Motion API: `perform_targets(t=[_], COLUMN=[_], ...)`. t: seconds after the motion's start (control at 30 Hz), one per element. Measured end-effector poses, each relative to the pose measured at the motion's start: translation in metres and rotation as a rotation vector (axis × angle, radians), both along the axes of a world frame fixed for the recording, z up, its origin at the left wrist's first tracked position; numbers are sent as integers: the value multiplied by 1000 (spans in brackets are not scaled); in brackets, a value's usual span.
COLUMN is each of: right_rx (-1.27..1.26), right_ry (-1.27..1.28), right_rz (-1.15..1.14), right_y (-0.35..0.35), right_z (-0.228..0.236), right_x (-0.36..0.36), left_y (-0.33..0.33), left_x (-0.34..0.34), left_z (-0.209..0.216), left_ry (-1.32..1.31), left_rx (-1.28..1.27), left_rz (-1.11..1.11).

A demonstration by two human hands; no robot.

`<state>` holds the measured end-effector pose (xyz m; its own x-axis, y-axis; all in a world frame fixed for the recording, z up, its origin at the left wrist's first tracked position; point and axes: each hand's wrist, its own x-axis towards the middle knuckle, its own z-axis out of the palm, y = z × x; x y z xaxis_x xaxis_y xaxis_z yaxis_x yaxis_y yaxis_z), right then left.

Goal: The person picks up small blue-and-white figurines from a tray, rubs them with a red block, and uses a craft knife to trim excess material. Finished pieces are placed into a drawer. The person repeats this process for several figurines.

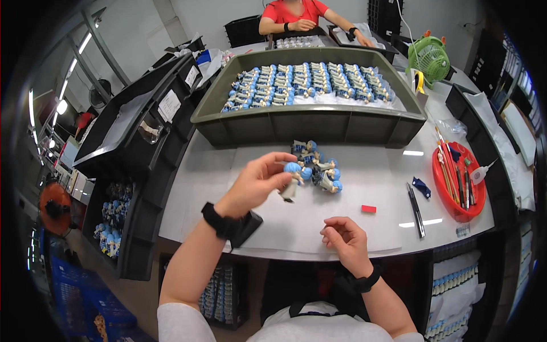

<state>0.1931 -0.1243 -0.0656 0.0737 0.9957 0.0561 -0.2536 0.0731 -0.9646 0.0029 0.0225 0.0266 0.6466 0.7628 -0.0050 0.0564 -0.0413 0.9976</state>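
My left hand (259,179) is closed, with thumb and fingers pinching a small blue-haired figurine (292,169) above the white table. Its pale grey lower part hangs below my thumb. Just beyond and to the right, several similar figurines (329,181) lie in a loose pile, partly hidden behind the held one. Close to the table's near edge is my right hand (347,242), its fingers curled in toward the thumb, with nothing visible in them. A small red block (368,209) lies a little beyond my right hand.
A large grey tray (307,122) of figurine rows spans the far side. At right sit a red basket (481,196) of brushes, a black pen-like tool (416,211) and a green fan (431,60). Black crates (122,131) stand left. A person in red (293,12) works opposite.
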Motion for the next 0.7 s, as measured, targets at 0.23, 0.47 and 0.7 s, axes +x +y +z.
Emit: perform_targets(t=[0.23,0.47,0.7], right_rx=[65,83,110], right_ry=[125,-33,-238], right_rz=[123,-41,-45], right_y=[-2,2,2], right_z=[1,-5,-7], right_x=[-1,-7,-6], left_y=[-84,-93,-93], left_x=[25,38,36], left_z=[-48,-84,-97], left_ry=[-323,-525,-493], left_rx=[-272,-527,-417], left_rz=[138,241,275])
